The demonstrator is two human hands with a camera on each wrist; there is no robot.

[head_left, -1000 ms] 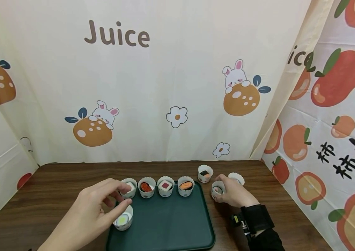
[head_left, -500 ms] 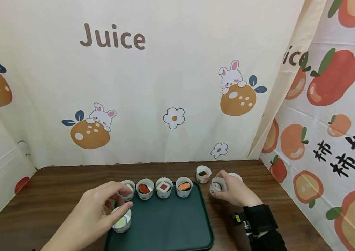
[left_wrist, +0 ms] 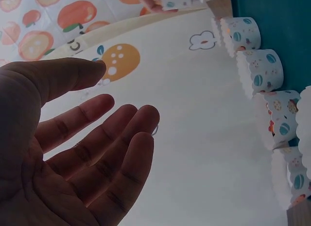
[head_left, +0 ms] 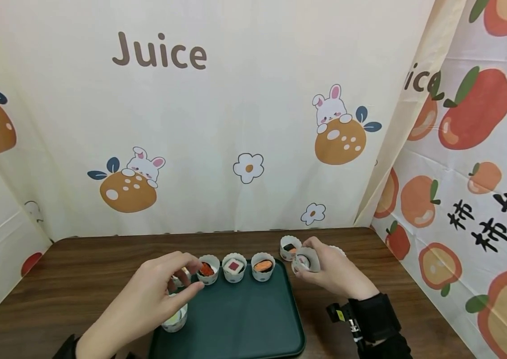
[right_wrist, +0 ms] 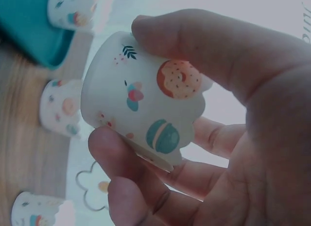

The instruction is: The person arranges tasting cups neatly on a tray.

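Observation:
My right hand (head_left: 336,269) pinches a scalloped white paper cup (right_wrist: 131,95), printed with a doughnut and a macaron, between thumb and fingers. In the head view this cup, raised off the table, holds a small pale sushi piece and overlaps a cup with black and orange sushi (head_left: 288,247). My left hand (head_left: 145,294) hovers over the tray's left side, fingers loosely bent and holding nothing. Below it, partly hidden, are a cup with a pale green-centred piece (head_left: 176,320) and another cup (head_left: 182,277). Near its fingertips stands a cup with red-topped sushi (head_left: 208,270).
A dark green tray (head_left: 235,324) lies on the brown wooden table (head_left: 100,279). Along its back edge stand cups with a white square piece (head_left: 234,268) and orange-topped sushi (head_left: 262,267). Another cup (head_left: 338,250) shows behind my right hand. Printed curtains (head_left: 253,109) enclose the table.
My right hand has lifted its cup and tilted it, moving slightly left toward the tray. My left hand has shifted right, toward the cup with the red-topped sushi.

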